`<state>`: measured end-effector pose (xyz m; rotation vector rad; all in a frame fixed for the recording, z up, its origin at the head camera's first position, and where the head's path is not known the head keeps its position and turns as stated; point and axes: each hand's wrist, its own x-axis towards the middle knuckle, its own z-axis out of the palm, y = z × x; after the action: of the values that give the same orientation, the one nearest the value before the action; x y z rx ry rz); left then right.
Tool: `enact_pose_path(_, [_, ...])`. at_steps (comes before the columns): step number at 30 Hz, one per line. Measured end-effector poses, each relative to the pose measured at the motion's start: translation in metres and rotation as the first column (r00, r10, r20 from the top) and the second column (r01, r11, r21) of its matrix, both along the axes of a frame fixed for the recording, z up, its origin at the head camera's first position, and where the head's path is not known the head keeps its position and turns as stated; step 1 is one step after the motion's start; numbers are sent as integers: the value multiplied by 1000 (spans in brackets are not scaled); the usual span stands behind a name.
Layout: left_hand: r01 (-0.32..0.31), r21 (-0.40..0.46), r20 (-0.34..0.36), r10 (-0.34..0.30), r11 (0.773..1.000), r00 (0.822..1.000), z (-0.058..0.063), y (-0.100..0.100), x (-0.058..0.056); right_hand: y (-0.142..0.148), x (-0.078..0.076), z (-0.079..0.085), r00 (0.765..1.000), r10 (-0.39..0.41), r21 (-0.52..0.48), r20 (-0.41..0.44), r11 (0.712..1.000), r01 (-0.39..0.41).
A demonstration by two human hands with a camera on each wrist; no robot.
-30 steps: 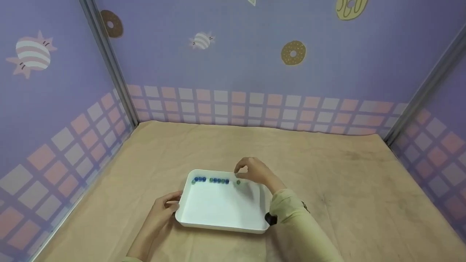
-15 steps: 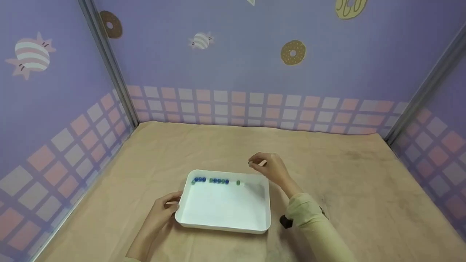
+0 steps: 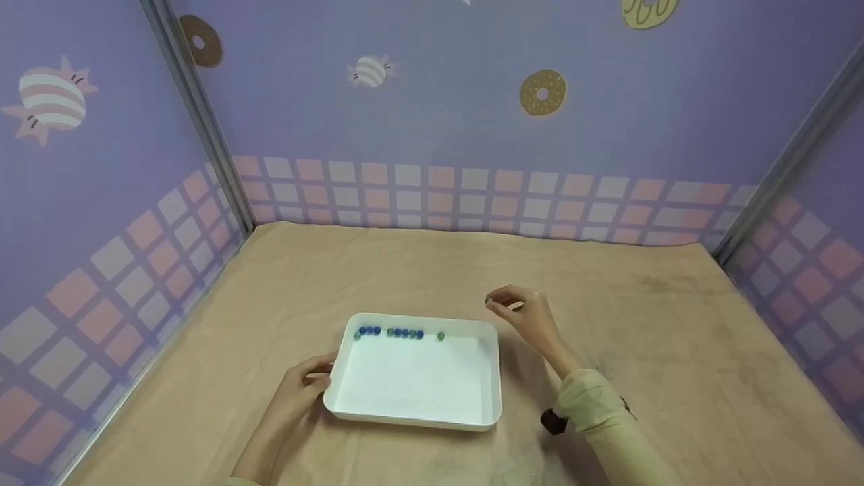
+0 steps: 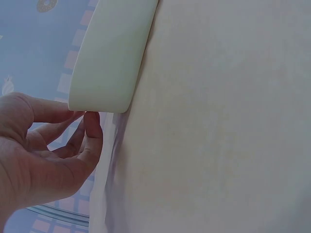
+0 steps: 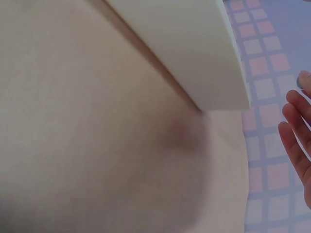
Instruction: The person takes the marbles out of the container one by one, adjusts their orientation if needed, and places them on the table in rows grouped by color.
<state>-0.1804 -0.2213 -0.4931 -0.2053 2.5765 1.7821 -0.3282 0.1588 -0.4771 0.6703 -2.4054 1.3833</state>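
A white rectangular tray stands on the covered table. Along its far wall lie small glass marbles: a left group with a green marble and three blue ones, a mixed blue and green row, and a lone green marble. My left hand rests its fingertips against the outside of the tray's left wall. Beyond the tray's far right corner, my right hand pinches a small marble between thumb and forefinger. Greenish colour of that marble shows in the right wrist view.
Tan cloth covers the table. Purple printed walls with a pink and white check band close off the back and both sides. Grey metal posts stand at the rear corners.
My right hand has moved right, from above the tray's far wall out past its far right corner, holding the marble. My left hand, the tray and the marbles in it stay put.
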Motion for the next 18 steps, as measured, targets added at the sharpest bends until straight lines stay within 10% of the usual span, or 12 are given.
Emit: enact_pose_path(18, [-16,24,21,16,1000,1000,0,1,0,38,15,-26,966,-118,-69,230,988,137])
